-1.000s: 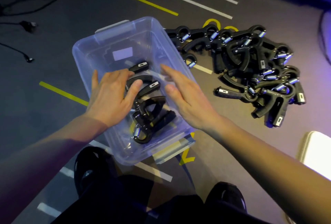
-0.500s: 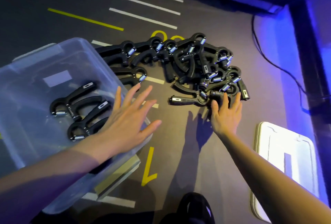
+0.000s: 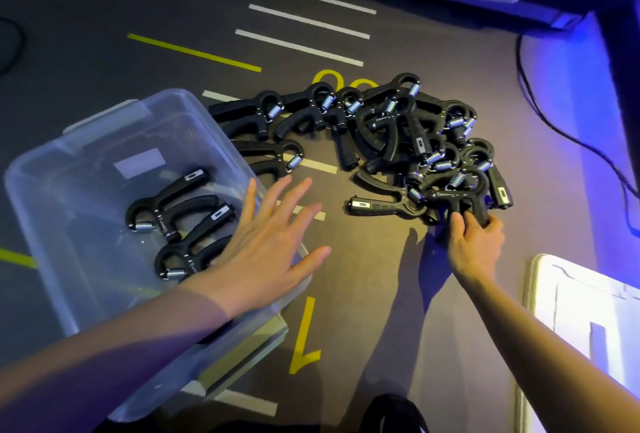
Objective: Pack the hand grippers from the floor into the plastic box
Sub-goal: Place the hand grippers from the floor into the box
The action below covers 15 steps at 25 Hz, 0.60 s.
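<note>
A: Noting positions. The right hand (image 3: 476, 242) is reaching into the near edge of the pile of hand grippers (image 3: 408, 142) on the floor (image 3: 363, 294), fingers curling narrow around the black handles of one gripper (image 3: 464, 202) at the bottom right of the heap. It is looking like a grip forming, not a lift.

B: And the left hand (image 3: 266, 252)?

A: It is hovering flat over the right wall of the plastic box (image 3: 86, 225), fingers spread wide, holding nothing. Whether the palm is touching the rim, I cannot tell.

B: What is sitting in the box?

A: Two or three grippers (image 3: 173, 211), lying flat toward its right side. Most are waiting outside, well apart from the box except for a couple lying just beside its far wall.

B: Risks?

A: The heap is tangled. Loops and springs are overlapping, so I am expecting a neighbour to hook on and drag along, then drop short of the box. The long gripper (image 3: 384, 206) lying just beside the chosen one looks likeliest to snag. The box is also sitting tilted, so a heavy toss could shift it.
</note>
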{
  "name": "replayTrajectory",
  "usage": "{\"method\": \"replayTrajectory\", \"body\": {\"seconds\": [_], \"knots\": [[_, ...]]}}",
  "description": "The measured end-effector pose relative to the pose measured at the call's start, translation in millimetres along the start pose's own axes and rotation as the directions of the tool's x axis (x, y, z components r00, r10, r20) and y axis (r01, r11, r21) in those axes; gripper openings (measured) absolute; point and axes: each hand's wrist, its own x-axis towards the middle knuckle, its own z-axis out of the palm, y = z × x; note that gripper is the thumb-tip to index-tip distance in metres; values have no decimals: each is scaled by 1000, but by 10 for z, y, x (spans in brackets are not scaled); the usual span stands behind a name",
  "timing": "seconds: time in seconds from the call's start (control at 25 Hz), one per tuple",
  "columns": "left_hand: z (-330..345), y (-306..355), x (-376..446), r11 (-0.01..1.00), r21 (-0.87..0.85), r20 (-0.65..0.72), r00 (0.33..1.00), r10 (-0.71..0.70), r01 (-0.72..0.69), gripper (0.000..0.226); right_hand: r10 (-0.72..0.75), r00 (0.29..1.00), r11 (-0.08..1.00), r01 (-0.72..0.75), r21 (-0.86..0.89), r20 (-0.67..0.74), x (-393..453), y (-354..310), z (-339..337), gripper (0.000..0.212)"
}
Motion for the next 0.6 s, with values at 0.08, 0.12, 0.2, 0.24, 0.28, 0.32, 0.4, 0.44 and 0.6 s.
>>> {"method": "replayTrajectory", "body": {"seconds": [0.08,0.12,0.2,0.24,0.28,0.32,0.4,0.44,0.6], "knots": [[-29,-12,-21,999,8,-31,998,-47,47,76,-130,991,987,133,88,-42,-88,-81,-76,50],[-56,-37,-33,997,13,-55,996,-69,70,79,-187,981,969,192,153,-49,-135,-180,-119,42],[-129,-137,-72,994,15,-122,986,-110,112,80,-294,954,926,299,232,-56,-205,-473,-196,32],[-171,-218,-103,989,12,-154,978,-143,147,79,-352,934,906,355,230,-58,-249,-681,-220,31],[-217,-328,-154,980,5,-187,963,-194,198,79,-416,908,877,415,243,-47,-292,-925,-220,30],[-253,-452,-211,966,-8,-220,942,-253,257,78,-473,881,837,458,300,-23,-337,-1180,-211,29],[-334,-733,-368,925,-31,-266,889,-373,379,76,-593,803,728,500,470,65,-483,-1708,-158,26],[-371,-879,-455,900,-40,-284,859,-426,434,73,-683,724,653,549,522,93,-589,-1960,-123,26],[-466,-1383,-819,786,-84,-308,735,-605,612,78,-927,287,373,781,501,243,-1045,-2699,253,53]]}}
